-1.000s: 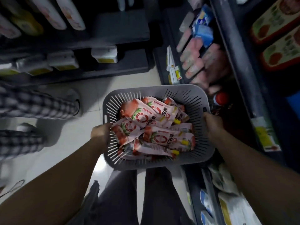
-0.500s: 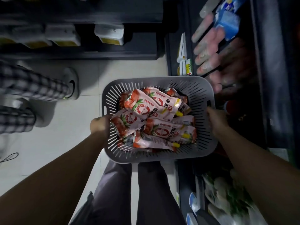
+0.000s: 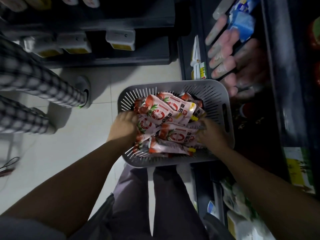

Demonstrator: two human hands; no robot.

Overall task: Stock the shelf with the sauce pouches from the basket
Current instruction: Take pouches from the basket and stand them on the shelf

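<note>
two hands are in the basket [image 3: 174, 159], as i see it from the head camera. the basket is grey, with slotted walls and a handle slot in its right wall, and it sits just above the person's knees, between the tiled floor [image 3: 97, 135] on the left and the dark shelf [image 3: 277, 94] on the right. the sauce pouches [image 3: 173, 122] lie in a loose heap inside it: pink packs with red fruit pictures, a large red ring mark and yellow spouts at one end. they overlap at different angles and i cannot count them.

the left hand [image 3: 123, 124] has come off the rim and reaches over the left wall; its fingers are curled down onto the pouches at the left of the heap. the right hand [image 3: 210, 131] has likewise left the right rim and lies on the pouches at the right of the heap, fingers bent over their edges. both hands are blurred, so i cannot tell whether either has closed on a pouch or only rests on it.

on the shelf beyond the basket's far right corner lie a row of pale pink packs [image 3: 223, 54] and a blue pack [image 3: 242, 25]. on the floor to the left stands another person's shoe [image 3: 84, 91] below a checked trouser leg [image 3: 34, 80]. low shelves with yellow price tags [image 3: 121, 39] run across the top.
</note>
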